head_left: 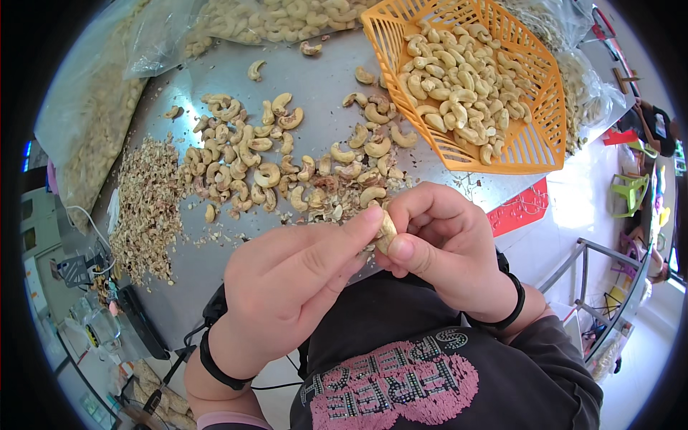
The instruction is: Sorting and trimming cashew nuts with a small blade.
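Observation:
A single pale cashew nut (388, 231) is pinched between my two hands, just above the near edge of the metal table. My left hand (301, 269) grips it from the left with thumb and fingers pressed together. From the right, my right hand (444, 247) holds the same nut, thumb in front and fingers curled behind. Beyond my hands, loose cashews (240, 154) with bits of brown skin lie scattered over the table (301, 79). Part of the held nut is hidden by my fingertips.
An orange slatted basket (466, 159) of peeled cashews stands at the far right. Skin flakes (149, 208) are heaped at the left. Clear plastic bags of cashews (93, 136) line the left and far edges. A red stool (519, 208) sits below the table's right side.

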